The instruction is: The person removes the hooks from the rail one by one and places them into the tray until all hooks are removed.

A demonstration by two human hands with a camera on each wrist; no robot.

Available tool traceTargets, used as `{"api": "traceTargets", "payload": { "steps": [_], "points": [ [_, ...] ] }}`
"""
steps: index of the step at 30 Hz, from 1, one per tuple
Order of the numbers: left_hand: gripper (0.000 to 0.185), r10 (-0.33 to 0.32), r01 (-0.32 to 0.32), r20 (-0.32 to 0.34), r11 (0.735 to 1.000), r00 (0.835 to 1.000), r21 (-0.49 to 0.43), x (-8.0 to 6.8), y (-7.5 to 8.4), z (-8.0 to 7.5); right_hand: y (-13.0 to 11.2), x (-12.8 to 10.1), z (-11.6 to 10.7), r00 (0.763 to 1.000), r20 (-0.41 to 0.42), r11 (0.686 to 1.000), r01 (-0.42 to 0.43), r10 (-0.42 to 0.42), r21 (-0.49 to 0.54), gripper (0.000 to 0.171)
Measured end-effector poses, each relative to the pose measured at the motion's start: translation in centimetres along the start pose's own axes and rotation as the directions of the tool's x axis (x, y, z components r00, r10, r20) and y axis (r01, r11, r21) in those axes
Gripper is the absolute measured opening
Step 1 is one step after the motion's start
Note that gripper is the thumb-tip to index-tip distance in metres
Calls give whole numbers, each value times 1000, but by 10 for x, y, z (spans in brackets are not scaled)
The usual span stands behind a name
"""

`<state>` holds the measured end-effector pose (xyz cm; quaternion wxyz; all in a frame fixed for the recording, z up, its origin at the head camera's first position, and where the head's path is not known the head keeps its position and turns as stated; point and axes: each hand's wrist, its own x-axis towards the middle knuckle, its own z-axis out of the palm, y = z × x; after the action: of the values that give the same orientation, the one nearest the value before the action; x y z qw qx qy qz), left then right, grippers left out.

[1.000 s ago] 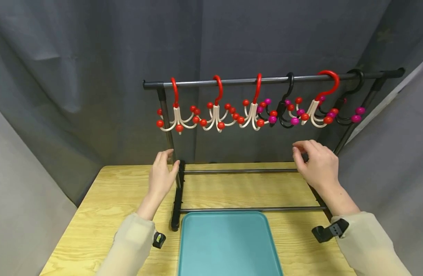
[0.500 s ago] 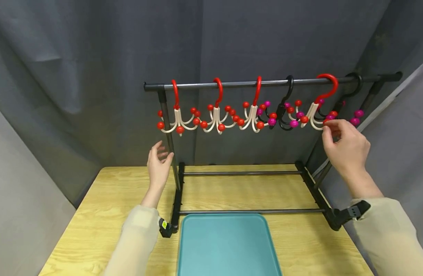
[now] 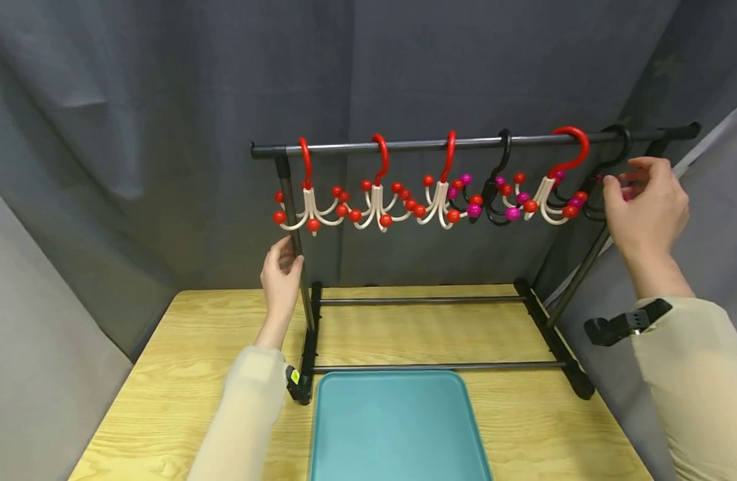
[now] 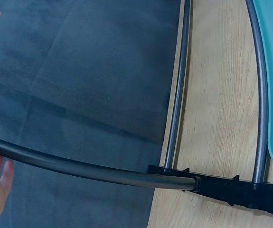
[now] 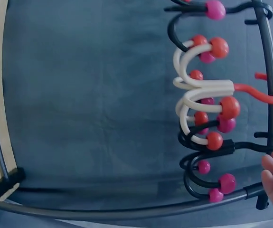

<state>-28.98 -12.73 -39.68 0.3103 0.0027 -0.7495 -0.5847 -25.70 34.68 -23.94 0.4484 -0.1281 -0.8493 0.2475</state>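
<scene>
Left hand (image 3: 280, 270), at 9 o'clock, fingers loosely curled against the dark metal left upright post (image 3: 295, 247) of the garment rack; whether it truly grips cannot be told. Centre, 6 o'clock: teal plastic tray (image 3: 398, 427) on the light wooden table (image 3: 182, 374). Right hand (image 3: 645, 204), at 2 o'clock, fingers part-open, reaching the black multi-prong hook with magenta balls (image 5: 212, 183), which hangs rightmost on the horizontal top rail (image 3: 404, 143).

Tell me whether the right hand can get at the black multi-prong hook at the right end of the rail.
Probably yes: the right hand is beside the black multi-prong hook, and nothing blocks it.
</scene>
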Motion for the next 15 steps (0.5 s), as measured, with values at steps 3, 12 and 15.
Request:
{"api": "traceTargets", "payload": {
  "steps": [3, 12, 15],
  "points": [
    [39, 1, -1, 4, 1000, 1000, 2, 1, 0, 1, -1, 11, -1, 997, 50, 998, -55, 56, -20, 43],
    [38, 36, -39, 31, 996, 999, 74, 7, -4, 2, -1, 37, -4, 950, 246, 981, -187, 194, -53, 57],
    [37, 47, -51, 36, 994, 998, 96, 8, -5, 1, -5, 41, -3, 926, 313, 977, -203, 212, -60, 61]
  ]
}}
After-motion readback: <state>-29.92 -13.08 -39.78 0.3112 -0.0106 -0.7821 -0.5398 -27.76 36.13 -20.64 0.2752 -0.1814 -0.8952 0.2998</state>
